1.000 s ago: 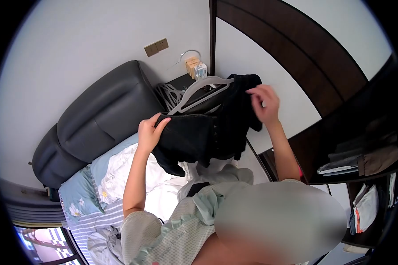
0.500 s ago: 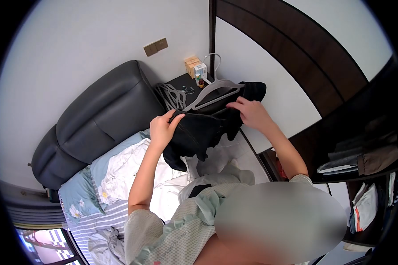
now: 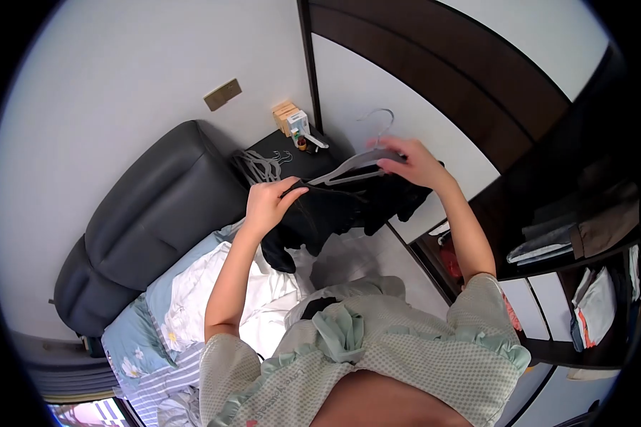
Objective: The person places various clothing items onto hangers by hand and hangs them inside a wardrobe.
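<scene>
A black garment point(image 3: 319, 217) with a faint seam line hangs in front of me on a grey clothes hanger point(image 3: 345, 168). The hanger's metal hook points up, toward the white panel. My left hand point(image 3: 267, 208) is closed, pinching the garment's upper edge beside the hanger's left end. With thumb and fingers, my right hand point(image 3: 419, 167) grips the hanger's right arm just below the hook. Cloth hangs under that hand, and its lower folds partly hide one another.
A black bedside table point(image 3: 267, 146) carries several grey hangers point(image 3: 258, 167), small boxes point(image 3: 290, 119) and a little bottle. On the left is a bed with a dark headboard point(image 3: 149, 192) and white bedding point(image 3: 210, 288). Open shelves at right hold folded clothes point(image 3: 595, 306).
My right hand has moved up from the garment's edge onto the hanger's right arm. The garment's right side hangs lower. My left hand keeps its pinch, and the view has shifted.
</scene>
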Demonstrator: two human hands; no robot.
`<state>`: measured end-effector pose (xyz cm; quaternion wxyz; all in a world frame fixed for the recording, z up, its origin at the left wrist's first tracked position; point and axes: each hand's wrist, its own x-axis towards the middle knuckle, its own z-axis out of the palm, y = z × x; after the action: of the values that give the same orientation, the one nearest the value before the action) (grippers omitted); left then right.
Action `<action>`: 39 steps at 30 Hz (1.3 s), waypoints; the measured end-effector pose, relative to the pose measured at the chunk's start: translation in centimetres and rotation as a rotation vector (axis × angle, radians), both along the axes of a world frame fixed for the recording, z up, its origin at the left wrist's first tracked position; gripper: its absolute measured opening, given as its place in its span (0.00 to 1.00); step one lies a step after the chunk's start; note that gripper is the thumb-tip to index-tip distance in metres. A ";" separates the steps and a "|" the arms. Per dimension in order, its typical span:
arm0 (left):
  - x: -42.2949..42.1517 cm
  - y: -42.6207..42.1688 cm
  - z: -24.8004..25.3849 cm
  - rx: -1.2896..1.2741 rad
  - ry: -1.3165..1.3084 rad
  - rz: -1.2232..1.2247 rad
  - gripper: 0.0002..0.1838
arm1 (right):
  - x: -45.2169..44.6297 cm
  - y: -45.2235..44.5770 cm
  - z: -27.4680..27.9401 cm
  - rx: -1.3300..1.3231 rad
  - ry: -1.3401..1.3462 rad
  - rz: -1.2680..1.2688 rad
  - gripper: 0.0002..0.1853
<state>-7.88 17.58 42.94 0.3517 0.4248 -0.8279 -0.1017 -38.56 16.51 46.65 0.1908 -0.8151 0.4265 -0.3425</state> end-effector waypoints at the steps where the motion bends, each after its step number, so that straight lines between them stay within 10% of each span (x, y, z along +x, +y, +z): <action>1: -0.7 -0.4 0.0 -0.054 -0.009 -0.035 0.13 | 0.0 0.3 0.6 0.164 0.054 0.026 0.11; 15: -13.9 -0.3 1.0 -0.190 -0.064 -0.349 0.12 | -11.5 6.0 -1.0 0.192 -0.027 -0.083 0.13; 23: -19.6 -1.6 -2.6 0.183 0.220 -0.375 0.42 | -19.3 13.3 1.2 0.047 -0.186 -0.424 0.09; 29: -21.6 -2.7 -11.2 0.561 0.046 -0.342 0.17 | -23.5 18.8 2.3 0.017 -0.298 -0.486 0.09; 39: -26.1 1.0 -3.3 0.211 0.425 -0.328 0.08 | -30.2 24.0 0.0 0.072 -0.272 -0.625 0.12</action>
<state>-34.02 18.54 39.67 0.4501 0.2884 -0.7782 -0.3298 -68.73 40.46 46.65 0.1604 -0.5845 0.6382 -0.4746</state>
